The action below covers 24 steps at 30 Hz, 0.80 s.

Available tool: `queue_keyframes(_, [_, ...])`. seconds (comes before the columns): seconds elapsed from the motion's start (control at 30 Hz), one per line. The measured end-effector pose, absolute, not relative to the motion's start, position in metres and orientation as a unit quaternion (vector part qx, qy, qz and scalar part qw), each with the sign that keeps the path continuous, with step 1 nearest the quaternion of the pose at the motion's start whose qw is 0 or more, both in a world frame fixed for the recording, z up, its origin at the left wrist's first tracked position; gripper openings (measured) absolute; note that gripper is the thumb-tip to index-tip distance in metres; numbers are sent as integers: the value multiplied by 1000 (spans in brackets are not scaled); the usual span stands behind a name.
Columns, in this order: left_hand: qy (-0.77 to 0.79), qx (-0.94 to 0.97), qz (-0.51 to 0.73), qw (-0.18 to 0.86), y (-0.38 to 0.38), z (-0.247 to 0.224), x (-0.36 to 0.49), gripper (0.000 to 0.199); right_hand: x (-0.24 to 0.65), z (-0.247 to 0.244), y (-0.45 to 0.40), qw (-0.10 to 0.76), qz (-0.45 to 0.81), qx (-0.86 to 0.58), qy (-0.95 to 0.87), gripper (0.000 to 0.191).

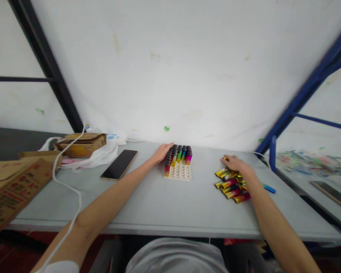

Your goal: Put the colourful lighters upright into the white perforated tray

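Observation:
On the grey table a white tray (180,171) with rows of holes bears several upright, shiny, colour-graded lighters (183,152) with dark tops. They fill its far rows and its left column, while the near right holes are bare. My left hand (160,153) lies at the far left corner of the tray, fingers stretched along the lighters, their tips partly hidden. Over to the right, a pile of loose lighters (230,185) in gold, red and pink lies flat. My right hand (235,163) is at the pile's far end, its fingers closed on a gold and dark lighter (225,159).
A phone (119,164) lies left of the tray. Farther left are cardboard boxes (83,145), a white plastic bag (102,156) and a white cable (71,185) hanging across my left arm. A blue metal frame (294,96) stands at the right; a white wall backs the table.

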<state>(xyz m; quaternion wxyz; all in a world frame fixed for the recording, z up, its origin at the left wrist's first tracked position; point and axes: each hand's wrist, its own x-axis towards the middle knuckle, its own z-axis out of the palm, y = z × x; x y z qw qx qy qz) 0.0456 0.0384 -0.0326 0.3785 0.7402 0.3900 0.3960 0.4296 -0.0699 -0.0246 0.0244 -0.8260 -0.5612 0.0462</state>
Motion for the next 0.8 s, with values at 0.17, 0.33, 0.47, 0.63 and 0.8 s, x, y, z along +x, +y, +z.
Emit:
queue_keyframes(0.17, [398,738,402,368,39,-33,46,55,412,-20,-69,15,37,-802,-596,42])
queue_keyframes(0.33, [397,737,409,363,38,-33,46,53,388,-12,-69,31,25,-750,-660,40])
queue_keyframes(0.47, [400,733,404,373,36,-31,45,53,369,-7,-73,127,-7,-677,-725,45])
queue_keyframes(0.63, [394,737,400,377,35,-30,45,54,347,0,-80,333,65,-561,-755,50])
queue_keyframes(0.8, [390,742,398,372,38,-32,45,54,323,6,-79,471,307,-513,-649,54])
